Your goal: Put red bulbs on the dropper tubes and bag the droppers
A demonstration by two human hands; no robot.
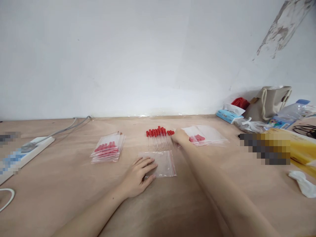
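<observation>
Fingers spread, my left hand (139, 174) lies flat on the left part of a clear zip-lock bag (164, 163) with a red seal strip. Behind that bag, droppers (158, 133) with red bulbs and clear thin stems lie in a row, bulbs toward the wall. My right hand (181, 136) is at the row's right end, its fingers curled downward beside the last bulbs. What it grips there is hidden. A pile of zip-lock bags (209, 134) lies just right of that hand, with red bulbs showing (197, 138).
To the left is a stack of filled bags (107, 149) with red bulbs inside. A white power strip (27, 154) with a grey cord lies far left. On the right are a tissue pack (229, 116), a beige bag (269, 102), a plastic bottle (293, 110), yellow packaging (291, 144) and a crumpled tissue (303, 184).
</observation>
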